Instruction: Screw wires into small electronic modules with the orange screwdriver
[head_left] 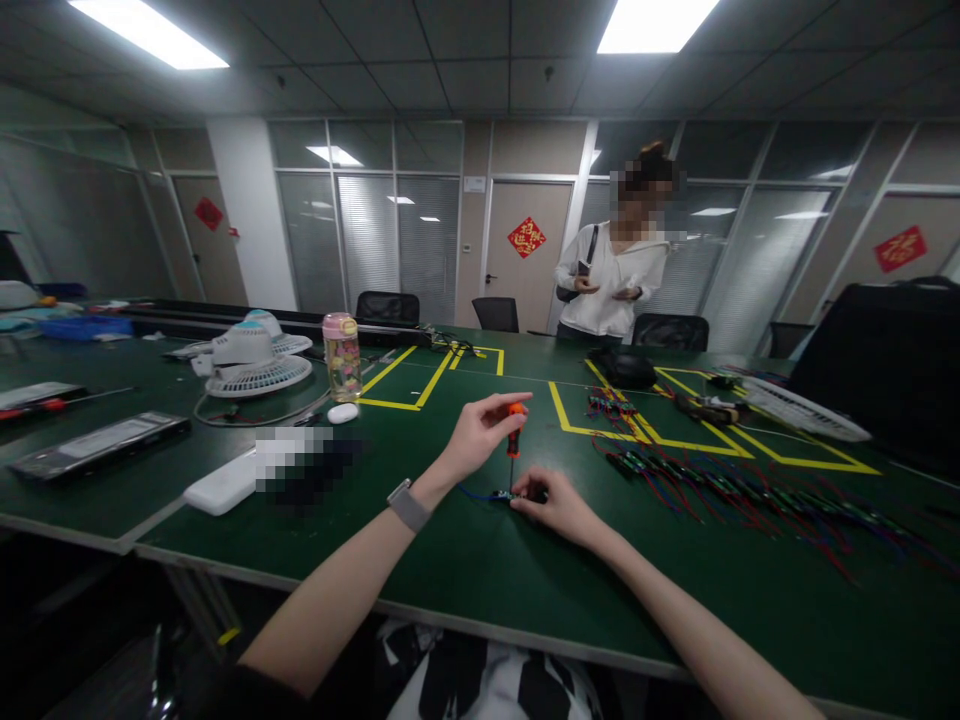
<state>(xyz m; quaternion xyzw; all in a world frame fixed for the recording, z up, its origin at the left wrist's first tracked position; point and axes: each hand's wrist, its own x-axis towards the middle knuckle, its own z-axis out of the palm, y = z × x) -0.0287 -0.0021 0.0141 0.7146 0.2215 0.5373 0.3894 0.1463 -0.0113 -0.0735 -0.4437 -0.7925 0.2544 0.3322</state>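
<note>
Left hand [484, 432] lightly grips an orange-and-black screwdriver [514, 443], right hand [553, 505] pinches a small dark circuit board [502, 496]; tilting could slip it!

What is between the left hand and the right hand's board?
The screwdriver's shaft, running down from near the left hand to the board, in the head view.
</note>
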